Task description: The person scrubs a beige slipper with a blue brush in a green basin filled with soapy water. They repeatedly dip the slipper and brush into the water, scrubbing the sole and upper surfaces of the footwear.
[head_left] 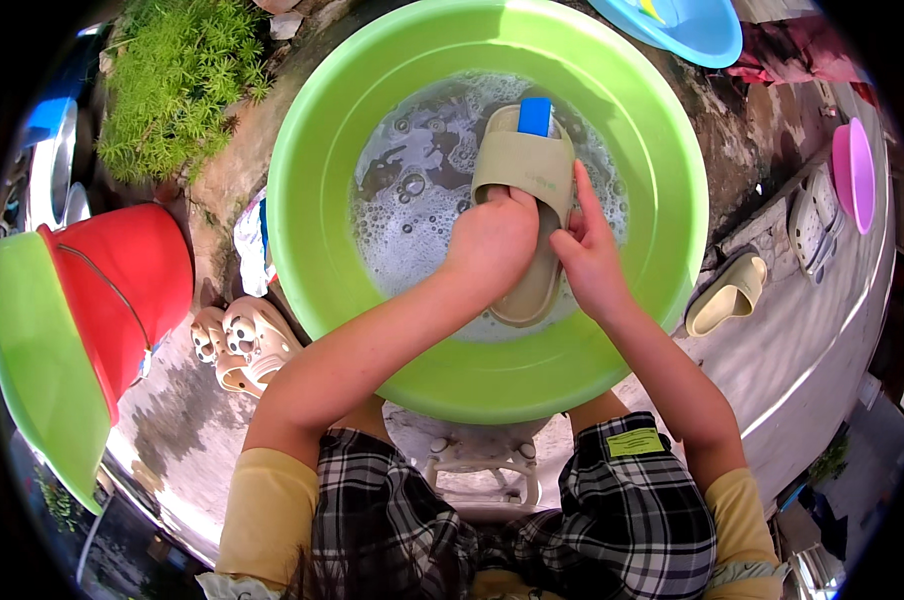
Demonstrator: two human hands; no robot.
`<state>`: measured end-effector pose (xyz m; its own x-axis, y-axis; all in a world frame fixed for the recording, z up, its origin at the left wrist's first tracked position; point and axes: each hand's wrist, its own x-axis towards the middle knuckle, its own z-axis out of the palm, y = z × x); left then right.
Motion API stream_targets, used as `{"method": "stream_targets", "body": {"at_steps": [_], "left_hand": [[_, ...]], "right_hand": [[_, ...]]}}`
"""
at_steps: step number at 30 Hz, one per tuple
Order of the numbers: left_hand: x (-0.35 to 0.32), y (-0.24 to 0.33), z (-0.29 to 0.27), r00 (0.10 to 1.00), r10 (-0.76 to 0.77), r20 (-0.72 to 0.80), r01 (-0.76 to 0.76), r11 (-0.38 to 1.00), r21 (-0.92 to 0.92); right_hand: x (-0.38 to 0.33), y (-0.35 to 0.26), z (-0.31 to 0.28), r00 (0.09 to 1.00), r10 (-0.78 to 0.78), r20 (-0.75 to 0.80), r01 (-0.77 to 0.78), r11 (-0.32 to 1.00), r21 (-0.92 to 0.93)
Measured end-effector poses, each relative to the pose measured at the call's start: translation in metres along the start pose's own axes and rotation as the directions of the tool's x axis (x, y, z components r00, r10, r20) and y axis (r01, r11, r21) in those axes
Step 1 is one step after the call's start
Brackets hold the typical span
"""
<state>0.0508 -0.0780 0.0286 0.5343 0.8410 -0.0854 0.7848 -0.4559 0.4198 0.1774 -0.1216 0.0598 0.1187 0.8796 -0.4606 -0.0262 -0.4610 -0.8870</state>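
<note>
A beige slide sandal (520, 158) is tilted over the soapy water (412, 190) in a large green basin (322, 130), toe end pointing away from me. The fingers of my left hand (497, 243) are curled and reach in under the sandal's strap, so their tips are hidden. From the toe opening sticks a flat blue piece (535, 117); its other end is covered by the strap, and I cannot tell whether my left hand holds it. My right hand (592, 258) grips the sandal's right edge, thumb near the footbed and fingers along the side.
Another beige slide (729, 295) lies right of the basin, near a pale clog (814, 225) and a pink basin (854, 178). Left are beige clogs (252, 340), a red bucket (137, 290) and a green tub (42, 350). A blue basin (697, 30) and leafy plant (177, 80) stand beyond.
</note>
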Motion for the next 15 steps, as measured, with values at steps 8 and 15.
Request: {"method": "stream_targets", "body": {"at_steps": [8, 15], "left_hand": [[0.009, -0.006, -0.011, 0.998, 0.014, 0.061, -0.014, 1.0, 0.006], [-0.01, 0.018, -0.019, 0.998, 0.066, 0.024, -0.066, 0.997, 0.025]], "right_hand": [[0.006, 0.006, -0.002, 0.999, -0.023, -0.041, 0.024, 1.0, 0.016], [0.01, 0.005, -0.004, 0.995, -0.008, -0.099, 0.017, 0.995, 0.097]]}}
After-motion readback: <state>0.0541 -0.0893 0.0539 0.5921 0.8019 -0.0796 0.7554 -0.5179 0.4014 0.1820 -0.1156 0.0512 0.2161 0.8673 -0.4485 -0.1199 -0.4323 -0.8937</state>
